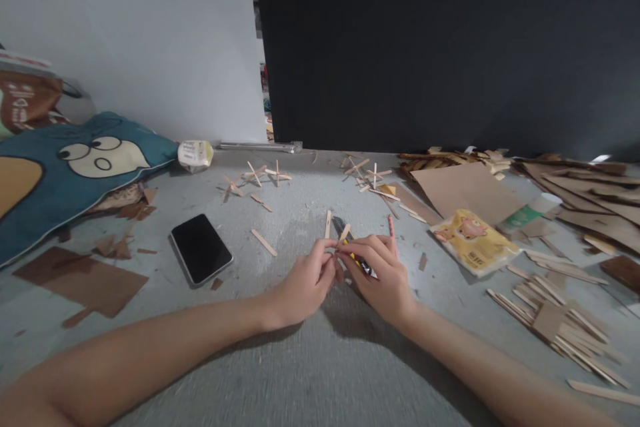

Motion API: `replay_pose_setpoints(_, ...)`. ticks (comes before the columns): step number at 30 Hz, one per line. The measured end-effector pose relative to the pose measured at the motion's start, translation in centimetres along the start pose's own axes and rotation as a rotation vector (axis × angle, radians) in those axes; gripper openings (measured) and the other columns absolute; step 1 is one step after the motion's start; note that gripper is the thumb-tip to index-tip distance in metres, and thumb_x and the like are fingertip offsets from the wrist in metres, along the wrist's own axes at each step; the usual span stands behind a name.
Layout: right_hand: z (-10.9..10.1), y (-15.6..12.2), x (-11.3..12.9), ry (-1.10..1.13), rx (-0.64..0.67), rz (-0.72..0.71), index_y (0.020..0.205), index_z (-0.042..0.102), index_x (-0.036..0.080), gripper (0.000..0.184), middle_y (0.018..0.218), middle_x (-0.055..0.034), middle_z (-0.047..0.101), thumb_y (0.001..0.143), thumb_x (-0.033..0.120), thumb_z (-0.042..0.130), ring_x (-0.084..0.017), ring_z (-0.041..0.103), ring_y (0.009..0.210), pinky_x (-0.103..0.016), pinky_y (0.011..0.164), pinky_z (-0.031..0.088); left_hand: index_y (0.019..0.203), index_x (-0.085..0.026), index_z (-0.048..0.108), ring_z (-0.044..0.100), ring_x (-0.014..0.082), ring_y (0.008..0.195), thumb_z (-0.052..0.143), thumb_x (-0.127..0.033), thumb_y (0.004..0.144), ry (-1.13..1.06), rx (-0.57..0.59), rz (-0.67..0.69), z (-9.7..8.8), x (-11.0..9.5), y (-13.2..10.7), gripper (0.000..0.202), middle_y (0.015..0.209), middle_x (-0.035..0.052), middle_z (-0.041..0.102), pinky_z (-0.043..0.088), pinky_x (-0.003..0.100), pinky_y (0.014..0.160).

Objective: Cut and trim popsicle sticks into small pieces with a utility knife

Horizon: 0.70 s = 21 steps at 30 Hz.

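My left hand and my right hand meet at the middle of the table, fingertips pinched together. Between them a craft stick pokes up at a slant; its lower end is hidden by my fingers. Just behind my fingertips another craft stick points away from me. A utility knife, black and yellow, lies partly covered by my right hand. Beside that hand's knuckles is a thin red-and-white patterned rod. A single craft stick rests on the table to the left.
A phone and cardboard scraps lie left, near a blue cushion. Joined sticks stand in small crosses at the back. Rightward are a yellow packet, a cardboard sheet and a pile of craft sticks.
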State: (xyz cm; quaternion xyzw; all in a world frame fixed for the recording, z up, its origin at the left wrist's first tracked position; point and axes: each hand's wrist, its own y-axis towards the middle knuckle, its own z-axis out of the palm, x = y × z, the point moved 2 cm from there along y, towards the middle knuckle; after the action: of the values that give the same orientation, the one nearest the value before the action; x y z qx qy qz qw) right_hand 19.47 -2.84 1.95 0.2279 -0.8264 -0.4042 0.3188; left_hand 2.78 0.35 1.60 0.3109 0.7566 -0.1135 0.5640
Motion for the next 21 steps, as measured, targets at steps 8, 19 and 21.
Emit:
replay_pose_setpoints(8,0.05,-0.04,-0.02,0.050,0.002,0.012,0.108,0.075,0.027,0.015,0.091,-0.0021,0.082,0.105,0.017,0.065,-0.019,0.074,0.078,-0.040,0.081,0.049,0.128,-0.019,0.048,0.063,0.0195,0.073,0.041,-0.038,0.110,0.015,0.000,-0.010,-0.03,-0.14,0.00,0.027,0.074,-0.0019,0.062,0.045,0.032,0.070)
replay_pose_setpoints(19,0.13,0.18,-0.52,0.110,0.126,0.148,0.100,0.072,0.026,0.014,0.091,-0.0046,0.078,0.106,0.024,0.059,-0.021,0.074,0.083,-0.038,0.084,0.051,0.126,-0.021,0.049,0.062,0.0188,0.069,0.041,-0.032,0.109,0.030,-0.003,-0.023,-0.11,-0.22,-0.09,0.022,0.071,-0.0029,0.060,0.042,0.030,0.064)
replay_pose_setpoints(21,0.20,0.22,-0.59,0.120,0.145,0.172,0.099,0.070,0.026,0.014,0.092,-0.0049,0.078,0.106,0.025,0.058,-0.021,0.073,0.085,-0.038,0.084,0.051,0.125,-0.021,0.049,0.061,0.0182,0.067,0.042,-0.032,0.109,0.022,-0.009,-0.020,-0.09,-0.17,-0.09,0.021,0.070,-0.0034,0.059,0.042,0.030,0.063)
